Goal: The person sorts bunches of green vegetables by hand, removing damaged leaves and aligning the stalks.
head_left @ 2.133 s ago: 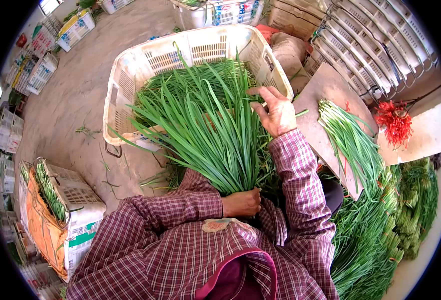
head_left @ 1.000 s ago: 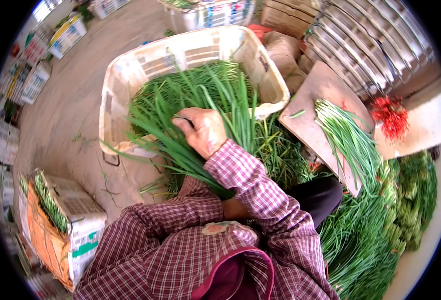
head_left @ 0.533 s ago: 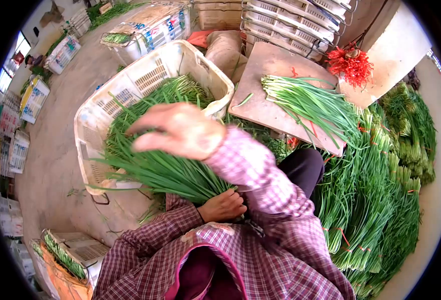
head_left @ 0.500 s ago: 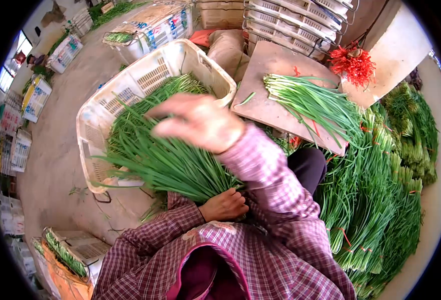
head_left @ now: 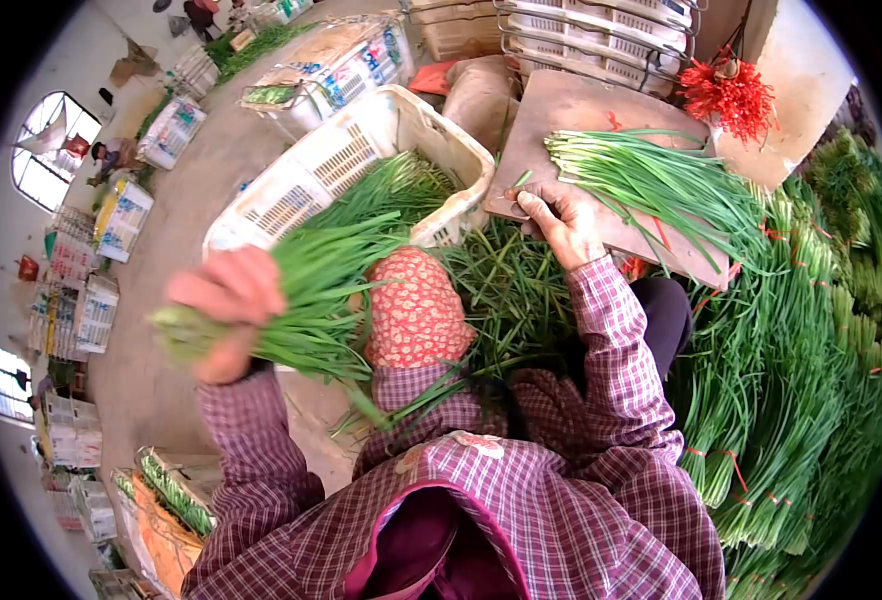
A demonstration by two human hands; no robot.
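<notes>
My left hand (head_left: 229,305), blurred by motion, is closed around a bunch of garlic chives (head_left: 326,295). The pale stem ends stick out to the left and the green leaves trail right. At the near left corner of a brown board (head_left: 551,105), my right hand (head_left: 564,222) has its thumb and fingers pinched together; what is between them I cannot make out. A small green leaf piece (head_left: 521,180) shows by its fingertips. Beside this hand, another bunch of chives (head_left: 641,175) lies across the board, with a red tie (head_left: 661,235) near it.
A white plastic crate (head_left: 311,165) holding loose chives stands ahead. Below it are a red patterned cloth (head_left: 416,310) over my leg and a leaf pile (head_left: 511,290). Tied chive bunches (head_left: 761,400) are stacked at right. Red ties (head_left: 729,98) hang beyond the board.
My left hand has lifted the chives from my lap and swung them left. My right hand has moved from over the crate to the board's corner, its fingers now pinched.
</notes>
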